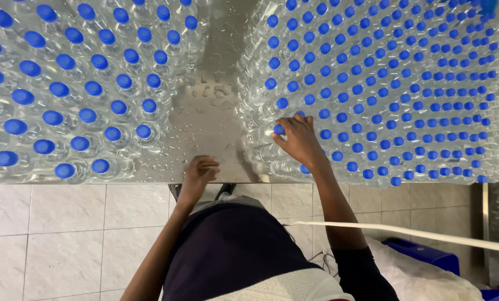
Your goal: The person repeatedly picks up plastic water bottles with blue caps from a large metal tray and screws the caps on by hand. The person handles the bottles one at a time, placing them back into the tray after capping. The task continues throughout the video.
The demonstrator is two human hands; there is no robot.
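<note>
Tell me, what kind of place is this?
Probably a water bottling plant. Hundreds of clear bottles with blue caps stand packed on a wet metal table, and the right hand touches one bottle at the edge.

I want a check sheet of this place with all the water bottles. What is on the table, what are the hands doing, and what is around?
Surface: wet metal table, bare strip down the middle, water drops on it.
Job's things: clear bottles with blue caps, left group and larger right group, all upright.
Clutter: small scraps on the bare strip.
Hands: right hand on bottles at the right group's near corner, fingertips at a cap; left hand curled at the table edge, holding nothing seen.
Cables: white cord running to the right.
Surroundings: tiled floor, blue crate, white sack.
</note>
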